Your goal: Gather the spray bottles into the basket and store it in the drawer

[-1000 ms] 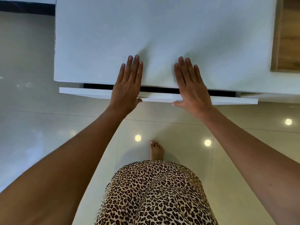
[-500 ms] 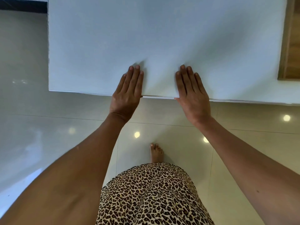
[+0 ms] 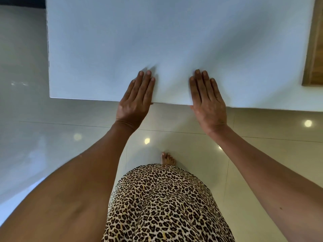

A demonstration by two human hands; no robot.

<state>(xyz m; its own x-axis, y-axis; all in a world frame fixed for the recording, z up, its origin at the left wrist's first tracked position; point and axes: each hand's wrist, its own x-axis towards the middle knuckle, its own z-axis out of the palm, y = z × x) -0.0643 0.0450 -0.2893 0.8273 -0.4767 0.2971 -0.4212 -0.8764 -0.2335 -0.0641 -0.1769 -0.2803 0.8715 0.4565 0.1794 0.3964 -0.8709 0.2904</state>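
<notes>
My left hand [image 3: 136,100] and my right hand [image 3: 208,100] lie flat, palms down, over the front edge of a white cabinet top [image 3: 113,41]. Fingers are straight and close together, and neither hand holds anything. The drawer under the top is pushed in; only a thin sliver of its front edge [image 3: 172,103] shows between my hands. The basket and the spray bottles are hidden from view.
A wooden panel [image 3: 313,49] borders the white top at the far right. Glossy pale floor tiles [image 3: 52,137] spread to the left and below. My bare foot [image 3: 167,158] and leopard-print clothing [image 3: 162,206] are beneath the hands.
The drawer stuck out below the top a second ago; it has slid fully in. My hands stayed flat on the edge and barely shifted since.
</notes>
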